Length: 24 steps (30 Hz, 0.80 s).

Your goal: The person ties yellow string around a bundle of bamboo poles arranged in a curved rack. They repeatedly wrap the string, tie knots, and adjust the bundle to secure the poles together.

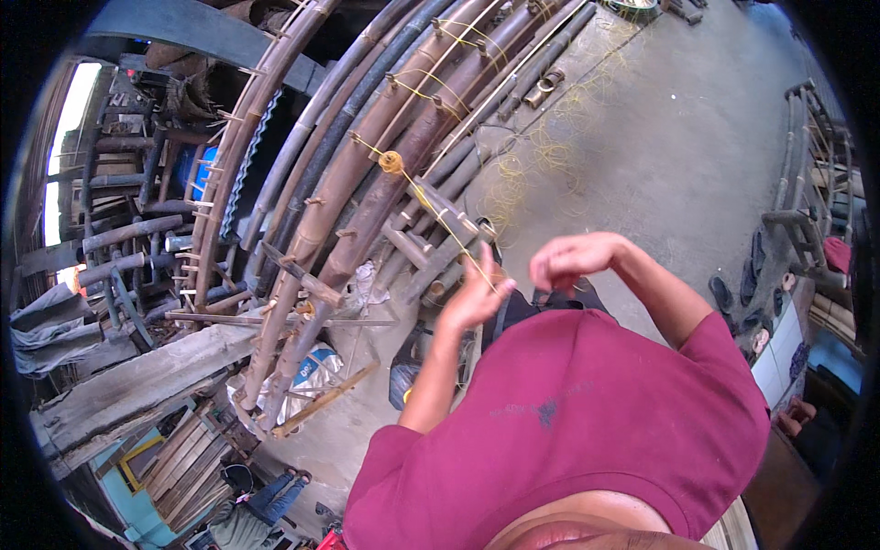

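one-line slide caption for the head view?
Left hand pulls a yellow strand off bound bamboo poles; right hand raised beside it.

Daylight, soft and even, few hard shadows. Blown-out glare from opening (pixel 66 137) at far left. Heavy fisheye bend, black vignette round rim. Centre sharp, edges smeared; left side dim.

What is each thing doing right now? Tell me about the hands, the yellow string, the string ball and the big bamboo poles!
left hand: raised, fingers pinching the yellow string
right hand: raised, fingers curled, grip on string unclear
yellow string: pulled taut from ball to left hand
string ball: wound up, resting on poles
bamboo poles: lying side by side, tied with string
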Motion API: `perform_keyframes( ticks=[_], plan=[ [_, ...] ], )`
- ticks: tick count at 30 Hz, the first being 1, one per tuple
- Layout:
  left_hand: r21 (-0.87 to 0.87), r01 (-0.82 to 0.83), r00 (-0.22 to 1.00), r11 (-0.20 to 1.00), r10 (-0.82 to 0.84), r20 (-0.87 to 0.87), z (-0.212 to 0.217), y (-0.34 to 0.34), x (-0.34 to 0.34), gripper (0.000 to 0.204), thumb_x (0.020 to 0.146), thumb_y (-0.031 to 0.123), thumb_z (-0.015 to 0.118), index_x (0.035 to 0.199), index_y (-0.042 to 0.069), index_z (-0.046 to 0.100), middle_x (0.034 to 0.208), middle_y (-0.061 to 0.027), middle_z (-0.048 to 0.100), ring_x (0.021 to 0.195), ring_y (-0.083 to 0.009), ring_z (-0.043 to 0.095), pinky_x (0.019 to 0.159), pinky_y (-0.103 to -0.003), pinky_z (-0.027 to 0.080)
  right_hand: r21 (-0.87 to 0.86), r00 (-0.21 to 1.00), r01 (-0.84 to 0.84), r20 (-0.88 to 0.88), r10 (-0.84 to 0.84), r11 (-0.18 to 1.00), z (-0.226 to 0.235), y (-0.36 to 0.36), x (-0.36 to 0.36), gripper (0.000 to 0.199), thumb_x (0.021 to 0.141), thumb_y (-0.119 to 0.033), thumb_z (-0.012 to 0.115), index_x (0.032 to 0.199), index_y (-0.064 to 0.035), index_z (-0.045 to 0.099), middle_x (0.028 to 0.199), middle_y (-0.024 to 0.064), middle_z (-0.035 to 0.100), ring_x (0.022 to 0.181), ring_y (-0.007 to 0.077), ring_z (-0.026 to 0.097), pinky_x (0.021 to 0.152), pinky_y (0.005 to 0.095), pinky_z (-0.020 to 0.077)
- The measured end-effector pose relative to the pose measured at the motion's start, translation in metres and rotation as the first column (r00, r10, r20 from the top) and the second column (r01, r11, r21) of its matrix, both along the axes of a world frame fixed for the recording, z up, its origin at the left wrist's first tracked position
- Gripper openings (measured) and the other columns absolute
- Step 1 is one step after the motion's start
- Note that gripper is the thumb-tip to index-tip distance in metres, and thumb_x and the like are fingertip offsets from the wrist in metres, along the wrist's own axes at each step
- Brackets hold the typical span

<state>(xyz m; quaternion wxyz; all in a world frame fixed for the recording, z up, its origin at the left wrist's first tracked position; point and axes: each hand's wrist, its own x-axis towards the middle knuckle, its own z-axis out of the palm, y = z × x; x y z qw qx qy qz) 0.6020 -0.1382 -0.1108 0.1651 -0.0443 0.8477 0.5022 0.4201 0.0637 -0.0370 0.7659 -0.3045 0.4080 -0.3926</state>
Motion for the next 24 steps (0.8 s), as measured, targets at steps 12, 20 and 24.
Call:
perform_keyframes(
  ticks=[12,20,24],
  plan=[
    [0.698,-0.204,0.971,0.686,0.052,0.233,0.138,-0.009,-0.038,0.069,0.106,0.038,0.04,0.155,-0.001,0.011,0.158,-0.0313,0.013,0.125,-0.0318,0.054,0.092,-0.037,0.054,-0.263,0.923,0.119,-0.326,-0.204,0.958,-0.018,0.003,0.033,0.026,0.101,-0.026,0.048,0.092,-0.0035,0.059,0.08,0.0011,0.058,0.071,0.0115,0.054,0.062,0.0283,0.0482],
    [0.376,-0.202,0.971,0.904,0.135,0.198,0.13,-0.062,-0.019,0.084,0.099,0.053,0.05,0.159,0.012,0.006,0.151,-0.0317,0.031,0.128,-0.0389,0.049,0.099,-0.045,0.05,-0.203,0.972,-0.21,-0.143,0.184,0.956,0.014,0.023,0.036,0.028,0.108,-0.03,0.042,0.105,-0.0067,0.057,0.078,-0.0026,0.052,0.072,0.0074,0.051,0.062,0.0278,0.0465],
    [0.93,-0.25,0.883,0.269,0.458,0.104,0.213,-0.069,-0.026,0.083,0.1,0.054,0.045,0.159,0.014,0.003,0.129,-0.0355,0.052,0.099,-0.0396,0.064,0.083,-0.046,0.056,0.339,0.94,0.34,-0.13,-0.314,0.877,-0.125,0.111,0.015,0.02,0.104,-0.029,0.052,0.102,-0.0111,0.06,0.078,-0.0045,0.049,0.068,0.0085,0.049,0.061,0.03,0.0441]
  ],
)
